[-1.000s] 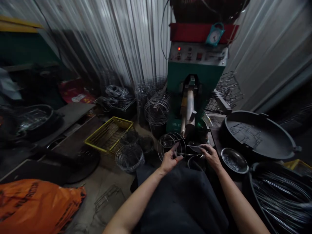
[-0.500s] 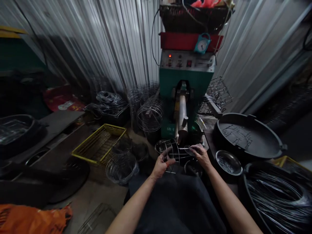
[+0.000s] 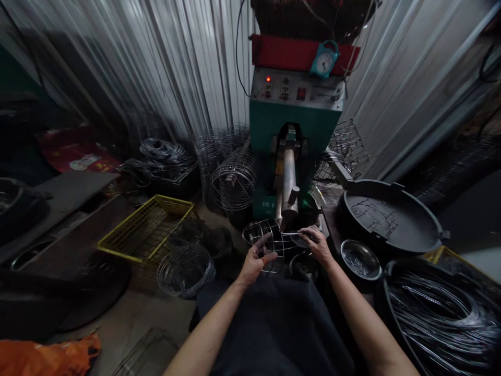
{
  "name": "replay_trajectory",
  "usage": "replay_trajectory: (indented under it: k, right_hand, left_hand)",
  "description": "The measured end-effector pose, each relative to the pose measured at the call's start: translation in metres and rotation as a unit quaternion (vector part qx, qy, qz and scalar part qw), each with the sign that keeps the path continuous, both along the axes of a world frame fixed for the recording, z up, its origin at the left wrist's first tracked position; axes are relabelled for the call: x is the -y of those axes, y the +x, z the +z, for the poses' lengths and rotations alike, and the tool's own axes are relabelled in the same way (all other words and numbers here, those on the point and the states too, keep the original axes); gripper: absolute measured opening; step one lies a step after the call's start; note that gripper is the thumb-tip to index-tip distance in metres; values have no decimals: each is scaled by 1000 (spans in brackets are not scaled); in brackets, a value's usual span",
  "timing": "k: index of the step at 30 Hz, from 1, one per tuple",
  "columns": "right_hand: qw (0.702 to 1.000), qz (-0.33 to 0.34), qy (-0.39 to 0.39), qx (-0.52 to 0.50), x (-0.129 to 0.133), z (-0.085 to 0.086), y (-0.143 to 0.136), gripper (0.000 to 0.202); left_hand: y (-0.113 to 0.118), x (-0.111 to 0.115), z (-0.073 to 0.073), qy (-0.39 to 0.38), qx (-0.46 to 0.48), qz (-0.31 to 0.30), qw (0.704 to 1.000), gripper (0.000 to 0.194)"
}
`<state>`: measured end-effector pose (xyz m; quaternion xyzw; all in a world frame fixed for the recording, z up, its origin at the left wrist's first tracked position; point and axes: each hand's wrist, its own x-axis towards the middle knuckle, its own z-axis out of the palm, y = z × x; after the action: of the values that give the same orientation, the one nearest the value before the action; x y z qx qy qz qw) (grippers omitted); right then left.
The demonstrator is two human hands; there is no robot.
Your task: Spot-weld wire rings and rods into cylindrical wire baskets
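Observation:
My left hand (image 3: 254,262) is closed around a small round wire frame (image 3: 281,255), which sits just below the arm of a green spot welding machine (image 3: 258,125). Between the fingertips of my right hand (image 3: 318,245) is a thin metal wire (image 3: 290,233) that points left to the frame at the tip of the welder's lower end. Whether the wire touches the frame, I cannot tell. Directly above both hands hangs the welder's thick metal arm (image 3: 289,180). A small bowl (image 3: 303,267) sits under my right hand, its contents too dark to make out.
A yellow wire basket (image 3: 121,254) and stacked wire rings (image 3: 186,271) lie to the left. On the right are a wide black pan (image 3: 407,237) with wire pieces, a metal bowl (image 3: 379,271) of short pieces, and a tub holding coiled wire (image 3: 442,308). A blue clock (image 3: 324,60) hangs on the machine.
The whole view has shifted slightly, so the scene sits a little further left. Both hands keep their hold on the wire frame and the wire, with hardly any movement against the welder.

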<state>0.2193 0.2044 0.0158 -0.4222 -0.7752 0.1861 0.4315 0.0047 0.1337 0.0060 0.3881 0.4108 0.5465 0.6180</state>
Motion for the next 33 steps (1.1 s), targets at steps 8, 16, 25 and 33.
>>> replay_trajectory:
  k: [8,16,25,33]
  right_hand:
    - [1000,7,-9,1,-4,7,-3,13]
    - [1000,19,-20,6,-7,7,-2,14]
    - [999,8,-17,26,-4,19,-5,19]
    - [1000,9,-3,24,-2,18,-5,20]
  left_hand:
    - [-1,-5,2,-8,26,-1,1000,69]
    - [-1,-6,3,-9,42,1,999,68]
    - [-14,-14,0,-13,24,-47,999,68]
    - [-18,-19,1,-21,12,-64,998,69]
